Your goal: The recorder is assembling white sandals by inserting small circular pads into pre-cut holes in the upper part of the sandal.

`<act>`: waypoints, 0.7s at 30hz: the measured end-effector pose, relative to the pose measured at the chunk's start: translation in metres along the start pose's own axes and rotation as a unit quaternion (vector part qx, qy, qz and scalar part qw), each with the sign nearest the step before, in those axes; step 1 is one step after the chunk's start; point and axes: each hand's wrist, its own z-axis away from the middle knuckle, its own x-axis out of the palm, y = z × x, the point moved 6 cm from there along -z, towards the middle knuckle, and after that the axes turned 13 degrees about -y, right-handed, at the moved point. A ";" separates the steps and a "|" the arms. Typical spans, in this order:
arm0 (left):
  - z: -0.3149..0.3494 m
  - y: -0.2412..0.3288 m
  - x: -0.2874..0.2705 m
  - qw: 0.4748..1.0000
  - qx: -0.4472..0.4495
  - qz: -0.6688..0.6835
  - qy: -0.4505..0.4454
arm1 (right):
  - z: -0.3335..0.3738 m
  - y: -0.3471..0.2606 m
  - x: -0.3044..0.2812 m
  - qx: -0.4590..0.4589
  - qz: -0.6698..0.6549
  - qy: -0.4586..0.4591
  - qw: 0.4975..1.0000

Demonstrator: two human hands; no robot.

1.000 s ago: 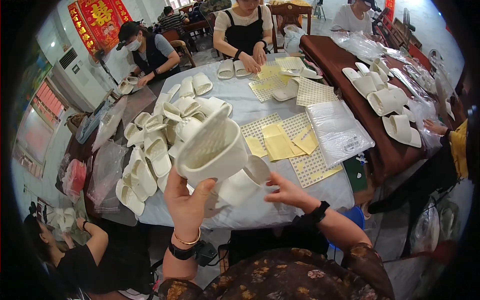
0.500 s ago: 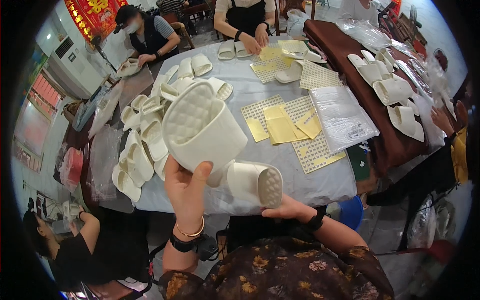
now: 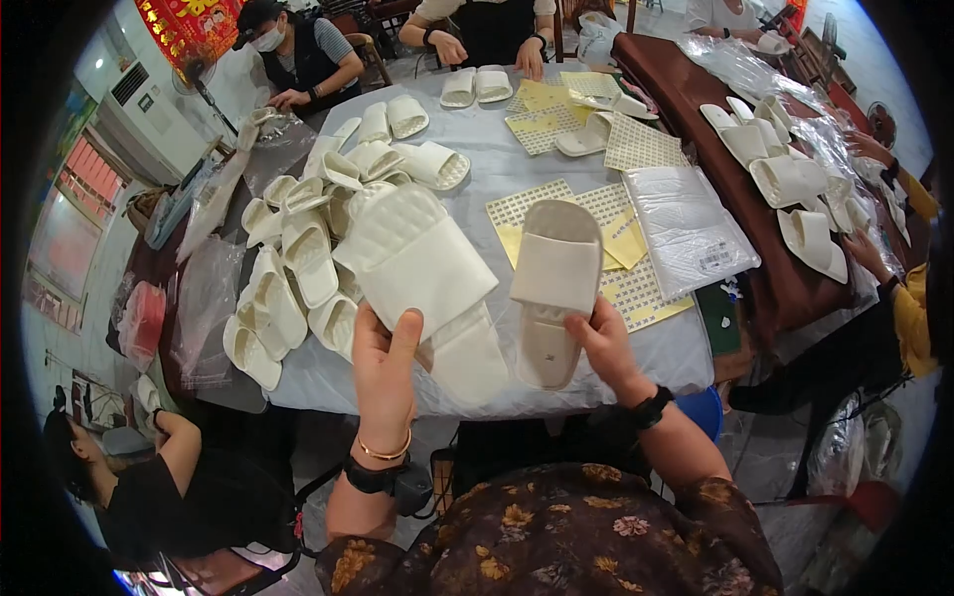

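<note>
My left hand is closed around the side of a white slide slipper, thumb on top, with its broad strap facing up. My right hand grips a second white slipper by its edge, thumb on the insole. This one is held lengthwise, and a small dark mark shows on its heel. The two slippers are apart, both above the near part of the table. Left of my left hand lies a heap of white slippers. Beyond my right hand are yellow sticker sheets.
A flat white plastic package lies right of the sheets on the pale-covered table. A brown-covered table with more slippers stands to the right. Clear bags hang at the left. Co-workers sit around; a blue bucket is below.
My right hand has moved up and right, turning its slipper to show the insole and strap. The left slipper is tilted flatter. Across the table, a co-worker's hands have moved apart.
</note>
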 end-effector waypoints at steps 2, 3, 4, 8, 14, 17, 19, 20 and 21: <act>0.002 -0.039 -0.018 0.996 -0.087 0.016 -0.004 | -0.009 -0.007 -0.005 0.033 0.041 -0.017 0.998; 0.006 -0.065 -0.026 0.985 -0.171 0.030 -0.003 | -0.015 -0.006 -0.005 0.065 0.081 -0.039 0.994; 0.005 -0.082 -0.027 0.984 -0.174 0.032 -0.005 | -0.021 0.000 -0.009 0.068 0.082 -0.037 0.994; 0.014 -0.162 -0.039 0.973 -0.215 0.081 0.002 | -0.041 0.016 -0.001 0.161 0.237 -0.082 0.955; 0.023 -0.156 -0.035 0.973 -0.058 -0.200 0.095 | -0.062 0.024 -0.006 0.105 0.342 -0.148 0.922; 0.026 -0.137 -0.014 0.881 -0.007 -0.453 0.138 | -0.061 0.031 -0.002 0.163 0.412 -0.164 0.881; 0.028 -0.123 0.014 0.856 0.054 -0.508 0.076 | -0.053 0.022 -0.001 0.103 0.477 -0.115 0.866; 0.033 -0.112 0.031 0.819 0.115 -0.562 0.021 | -0.051 0.022 0.002 0.106 0.476 -0.116 0.866; 0.034 -0.109 0.045 0.835 0.160 -0.524 -0.056 | -0.049 0.021 0.003 0.103 0.468 -0.103 0.872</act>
